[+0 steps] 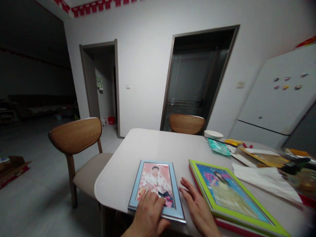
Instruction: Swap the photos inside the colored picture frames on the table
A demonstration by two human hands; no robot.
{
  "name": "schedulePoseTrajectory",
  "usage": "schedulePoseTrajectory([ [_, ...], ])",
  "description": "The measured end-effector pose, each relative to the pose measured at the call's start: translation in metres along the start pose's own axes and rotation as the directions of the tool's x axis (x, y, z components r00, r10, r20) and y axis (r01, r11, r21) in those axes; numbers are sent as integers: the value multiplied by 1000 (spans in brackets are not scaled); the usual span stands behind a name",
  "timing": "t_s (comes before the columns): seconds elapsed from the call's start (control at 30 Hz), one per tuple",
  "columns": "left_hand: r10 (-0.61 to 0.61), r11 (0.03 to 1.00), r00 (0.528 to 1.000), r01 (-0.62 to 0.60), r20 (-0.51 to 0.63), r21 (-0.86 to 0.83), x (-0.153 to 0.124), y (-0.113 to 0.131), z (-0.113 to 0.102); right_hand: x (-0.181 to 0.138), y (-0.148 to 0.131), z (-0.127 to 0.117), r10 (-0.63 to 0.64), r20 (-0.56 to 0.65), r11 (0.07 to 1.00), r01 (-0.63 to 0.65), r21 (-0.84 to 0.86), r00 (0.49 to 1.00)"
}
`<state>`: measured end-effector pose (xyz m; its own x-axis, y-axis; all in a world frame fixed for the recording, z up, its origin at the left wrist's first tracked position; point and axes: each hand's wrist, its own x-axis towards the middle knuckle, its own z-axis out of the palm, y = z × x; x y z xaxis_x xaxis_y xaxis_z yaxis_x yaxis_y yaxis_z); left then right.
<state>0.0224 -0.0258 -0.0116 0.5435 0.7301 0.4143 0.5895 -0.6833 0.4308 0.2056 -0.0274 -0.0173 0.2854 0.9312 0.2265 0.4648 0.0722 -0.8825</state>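
Observation:
A picture in a light blue frame lies flat near the front edge of the white table. My left hand rests on the lower part of that frame, fingers flat and apart. Just right of it my right hand lies open on the table between the blue frame and a picture in a green frame. The green frame sits on top of a red frame, of which only an edge shows.
A sheet of white paper, a teal packet, a white bowl and other clutter fill the table's right side. Two wooden chairs stand at the left and far side. A white fridge stands at the right.

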Motion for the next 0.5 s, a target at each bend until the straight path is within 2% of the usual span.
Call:
schedulePoseTrajectory([
  [0.1,-126,973,969,79,-215,-216,7,12,-25,2,-19,0,-50,6,997,49,65,999],
  [0.17,-260,903,924,130,-279,-410,11,16,-36,2,-28,8,-125,66,991,122,57,990],
  [0.27,-437,740,863,186,-253,-646,9,11,-38,1,-30,23,-229,190,970,241,-40,955],
  [0.33,-507,664,836,224,-210,-713,1,1,-32,-2,-24,30,-256,272,946,298,-126,928],
  [0.43,-568,639,812,334,-133,-693,-15,-18,-21,-7,-11,32,-264,338,895,360,-265,904],
  [0.5,-595,670,796,418,-107,-613,-25,-27,-17,-9,-4,30,-264,357,856,388,-342,896],
])
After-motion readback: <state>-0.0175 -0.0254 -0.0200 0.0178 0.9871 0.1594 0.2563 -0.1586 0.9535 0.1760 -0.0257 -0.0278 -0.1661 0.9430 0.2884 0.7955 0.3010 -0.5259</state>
